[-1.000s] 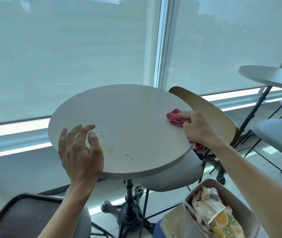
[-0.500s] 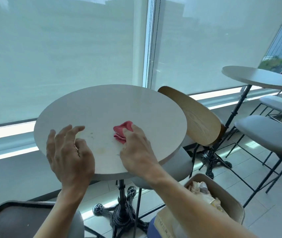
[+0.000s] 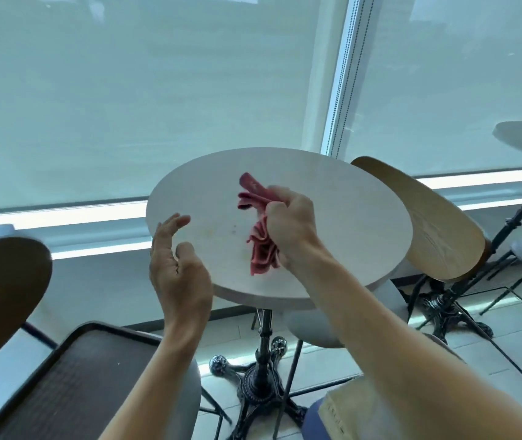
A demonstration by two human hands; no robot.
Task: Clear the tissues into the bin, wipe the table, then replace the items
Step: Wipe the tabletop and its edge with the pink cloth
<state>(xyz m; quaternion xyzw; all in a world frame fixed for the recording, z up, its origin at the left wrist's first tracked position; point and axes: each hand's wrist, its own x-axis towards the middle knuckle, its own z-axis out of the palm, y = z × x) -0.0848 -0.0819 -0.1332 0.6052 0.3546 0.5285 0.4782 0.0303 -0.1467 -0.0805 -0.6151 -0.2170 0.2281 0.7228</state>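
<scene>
A round white table stands before shaded windows. Over its middle, the right hand grips a bunched red cloth, which hangs lengthwise toward the table's near edge. The left hand, fingers loosely spread and empty, hovers at the table's left rim, the farther hand from the cloth.

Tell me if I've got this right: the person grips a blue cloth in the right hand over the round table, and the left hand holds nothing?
Not quite: in the head view the cloth is red, not blue. The rest stands: the right hand grips it over the round table, and the left hand holds nothing.
</scene>
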